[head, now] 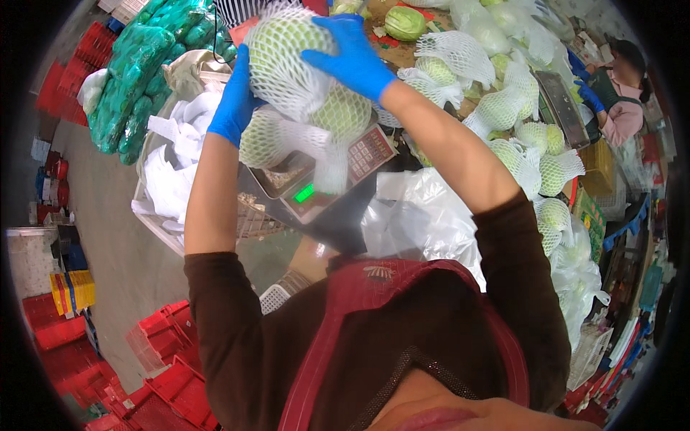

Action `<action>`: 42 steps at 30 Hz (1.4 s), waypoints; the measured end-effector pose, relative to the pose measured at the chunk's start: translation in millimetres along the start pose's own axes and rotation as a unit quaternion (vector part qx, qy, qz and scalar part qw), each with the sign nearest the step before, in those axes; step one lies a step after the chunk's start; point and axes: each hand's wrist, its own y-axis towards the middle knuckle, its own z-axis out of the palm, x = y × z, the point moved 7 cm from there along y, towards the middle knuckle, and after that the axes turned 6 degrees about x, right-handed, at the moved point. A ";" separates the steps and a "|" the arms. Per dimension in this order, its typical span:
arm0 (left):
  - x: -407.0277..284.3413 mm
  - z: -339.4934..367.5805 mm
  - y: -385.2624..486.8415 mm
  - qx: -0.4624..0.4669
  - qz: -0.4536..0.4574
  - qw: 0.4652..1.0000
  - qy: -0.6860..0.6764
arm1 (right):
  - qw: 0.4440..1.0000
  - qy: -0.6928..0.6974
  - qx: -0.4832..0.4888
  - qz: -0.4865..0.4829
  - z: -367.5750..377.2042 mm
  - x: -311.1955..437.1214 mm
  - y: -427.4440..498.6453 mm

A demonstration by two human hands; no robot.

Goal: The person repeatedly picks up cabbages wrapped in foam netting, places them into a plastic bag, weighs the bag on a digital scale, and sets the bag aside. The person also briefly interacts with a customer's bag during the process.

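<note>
Both my hands wear blue gloves. My left hand point(234, 102) presses the left side of a cabbage in a white foam net point(285, 59), and my right hand point(353, 56) is spread over its right side. This cabbage rests on or just above two more netted cabbages, one at the left point(264, 140) and one at the right point(345, 116); touching cannot be told. These lie over the metal pan of a digital scale point(307, 207), whose display glows green beside a keypad. Clear plastic bags point(426, 215) lie to the right of the scale.
A crate of white foam nets point(180, 156) and green-wrapped bundles point(135, 86) are at the left. More netted cabbages point(555, 172) and a bare cabbage point(404, 23) lie right and ahead. Red crates point(178, 393) stand lower left. A co-worker point(620, 102) is at far right.
</note>
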 end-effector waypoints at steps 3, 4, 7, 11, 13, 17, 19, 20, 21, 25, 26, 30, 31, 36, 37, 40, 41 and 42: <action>26.5 -40.8 20.2 -0.060 -0.070 0.990 0.104 | 0.987 -0.087 0.132 0.039 60.4 -39.9 25.7; 35.7 -49.8 23.1 -0.062 -0.065 0.987 0.136 | 0.971 -0.111 0.206 0.053 80.6 -54.7 24.4; 55.4 -62.7 24.9 0.042 -0.051 0.970 0.232 | 0.924 -0.118 0.338 0.134 111.7 -95.3 12.8; 61.5 -101.2 -7.8 0.035 -0.063 0.929 0.362 | 0.953 -0.179 0.218 0.106 84.0 -95.0 -2.1; 68.4 -111.5 -38.8 0.022 -0.030 0.950 0.310 | 0.992 -0.091 0.070 0.045 50.4 -73.5 -14.4; 74.5 -131.3 -85.7 -0.117 0.033 0.945 0.303 | 0.999 0.026 -0.034 0.007 0.1 -47.5 -74.2; 66.3 -129.2 -102.6 -0.138 0.095 0.941 0.295 | 0.998 0.044 -0.037 0.040 -11.2 -45.2 -102.3; 60.8 -126.6 -108.4 -0.141 0.118 0.940 0.287 | 0.996 0.051 -0.035 0.059 -15.5 -43.6 -117.3; 53.5 -123.0 -113.4 -0.139 0.136 0.933 0.302 | 0.995 0.056 -0.034 0.071 -19.3 -41.3 -131.5; 38.4 -112.7 -131.5 -0.153 0.102 0.940 0.286 | 0.975 0.139 0.002 0.172 -23.1 -41.2 -179.5; 35.0 -109.2 -134.7 -0.154 0.101 0.939 0.290 | 0.975 0.131 0.004 0.181 -25.7 -39.1 -190.5; 36.0 -98.7 -136.5 -0.130 0.097 0.948 0.274 | 0.980 0.095 0.022 0.174 -30.8 -32.0 -225.3; 39.7 -99.3 -133.2 -0.130 0.084 0.950 0.272 | 0.971 0.122 0.033 0.205 -28.1 -35.9 -234.0; 64.1 -97.3 -93.1 -0.107 0.058 0.960 0.251 | 0.915 0.288 0.092 0.268 2.3 -34.2 -254.7; 69.9 -95.6 -83.8 -0.097 0.053 0.967 0.229 | 0.899 0.294 0.116 0.302 11.5 -32.5 -257.8; 81.7 -89.7 -61.1 -0.067 0.022 0.960 0.272 | 0.809 0.453 0.182 0.327 50.8 -8.5 -252.2; 87.7 -89.1 -57.2 -0.054 -0.002 0.964 0.261 | 0.821 0.451 0.186 0.298 65.5 2.7 -241.2; 86.8 -89.4 -56.6 -0.048 0.011 0.960 0.275 | 0.819 0.452 0.229 0.271 73.1 13.9 -236.7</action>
